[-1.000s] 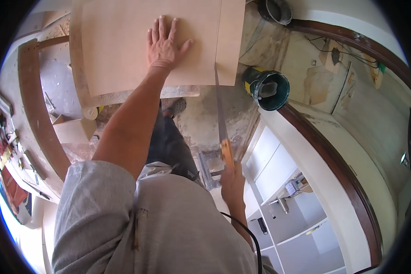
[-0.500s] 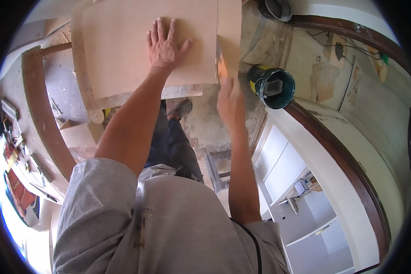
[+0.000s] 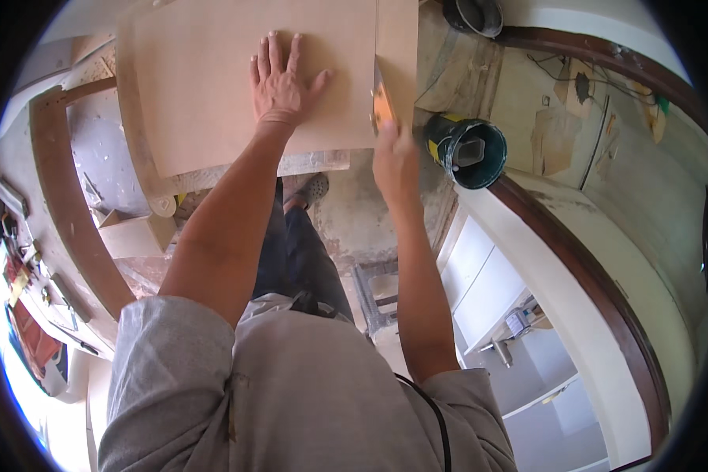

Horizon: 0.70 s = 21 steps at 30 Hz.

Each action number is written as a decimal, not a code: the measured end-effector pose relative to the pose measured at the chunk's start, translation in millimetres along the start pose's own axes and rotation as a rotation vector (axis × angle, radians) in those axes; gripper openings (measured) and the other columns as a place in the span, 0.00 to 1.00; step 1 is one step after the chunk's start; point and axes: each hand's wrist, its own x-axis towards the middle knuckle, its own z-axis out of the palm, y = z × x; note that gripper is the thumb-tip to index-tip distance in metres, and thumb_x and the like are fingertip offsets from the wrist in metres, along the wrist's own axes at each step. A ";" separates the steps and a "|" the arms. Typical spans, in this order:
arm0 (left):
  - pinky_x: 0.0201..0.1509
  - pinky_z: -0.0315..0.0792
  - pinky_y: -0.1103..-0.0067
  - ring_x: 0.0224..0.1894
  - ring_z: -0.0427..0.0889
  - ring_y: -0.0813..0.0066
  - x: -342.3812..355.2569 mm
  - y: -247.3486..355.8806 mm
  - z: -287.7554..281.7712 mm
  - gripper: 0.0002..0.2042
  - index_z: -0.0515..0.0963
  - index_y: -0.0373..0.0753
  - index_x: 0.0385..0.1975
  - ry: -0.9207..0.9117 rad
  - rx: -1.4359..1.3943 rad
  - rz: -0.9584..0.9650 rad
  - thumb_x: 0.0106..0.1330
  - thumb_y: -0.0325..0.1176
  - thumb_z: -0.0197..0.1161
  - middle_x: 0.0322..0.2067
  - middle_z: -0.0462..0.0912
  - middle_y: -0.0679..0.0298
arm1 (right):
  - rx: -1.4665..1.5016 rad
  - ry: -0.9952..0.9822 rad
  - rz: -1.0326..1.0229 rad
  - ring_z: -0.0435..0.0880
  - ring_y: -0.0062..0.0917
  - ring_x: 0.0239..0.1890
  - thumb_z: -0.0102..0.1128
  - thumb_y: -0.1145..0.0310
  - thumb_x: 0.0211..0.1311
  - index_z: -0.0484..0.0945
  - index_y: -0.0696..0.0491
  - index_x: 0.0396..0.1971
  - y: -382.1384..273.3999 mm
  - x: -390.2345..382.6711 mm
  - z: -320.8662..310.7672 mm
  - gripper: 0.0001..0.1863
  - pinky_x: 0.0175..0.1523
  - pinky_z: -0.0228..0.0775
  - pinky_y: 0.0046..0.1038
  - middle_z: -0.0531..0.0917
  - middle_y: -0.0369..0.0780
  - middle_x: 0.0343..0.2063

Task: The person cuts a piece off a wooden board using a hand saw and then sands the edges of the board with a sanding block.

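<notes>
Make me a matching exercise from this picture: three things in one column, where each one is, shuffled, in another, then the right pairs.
1. Bare left hand
2. Orange-handled metal saw
3. Round dark-green plastic bucket

A. Beyond the right edge of the flat light-brown board
B. Spread on that board
C. Gripped by the bare right hand

Pairs: 1-B, 2-C, 3-A

board (image 3: 204,102): chopped off up top
saw (image 3: 383,106): partly hidden by a kinda blurry right hand (image 3: 396,167)
clutter (image 3: 17,275): too tiny to tell
</notes>
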 end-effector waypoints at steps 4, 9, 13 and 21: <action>0.83 0.43 0.57 0.82 0.47 0.54 -1.7 0.3 -3.2 0.45 0.58 0.54 0.79 -0.023 0.012 -0.002 0.66 0.72 0.54 0.80 0.51 0.52 | -0.147 0.061 -0.293 0.81 0.62 0.50 0.43 0.54 0.81 0.77 0.61 0.48 -6.0 11.5 -0.4 0.23 0.51 0.74 0.53 0.84 0.64 0.41; 0.83 0.43 0.57 0.82 0.45 0.54 -1.6 0.4 -2.5 0.45 0.58 0.54 0.79 -0.044 -0.002 -0.002 0.66 0.72 0.54 0.80 0.50 0.52 | -0.130 -0.197 0.367 0.82 0.62 0.39 0.42 0.57 0.80 0.72 0.59 0.56 -25.7 -159.4 -79.1 0.21 0.43 0.72 0.51 0.82 0.60 0.34; 0.83 0.43 0.57 0.82 0.46 0.53 -1.8 -0.2 -1.7 0.44 0.59 0.54 0.79 -0.051 0.033 0.000 0.66 0.71 0.54 0.80 0.50 0.52 | -0.104 -0.204 0.409 0.84 0.60 0.41 0.43 0.59 0.77 0.72 0.59 0.61 -20.7 -239.2 -106.5 0.23 0.45 0.74 0.49 0.84 0.60 0.38; 0.85 0.38 0.60 0.83 0.43 0.56 0.8 0.6 -3.0 0.44 0.54 0.54 0.81 -0.083 0.008 -0.009 0.68 0.71 0.50 0.81 0.47 0.52 | -0.103 0.002 -0.123 0.79 0.66 0.49 0.45 0.56 0.80 0.75 0.61 0.50 0.8 9.6 -1.1 0.21 0.49 0.73 0.53 0.83 0.65 0.40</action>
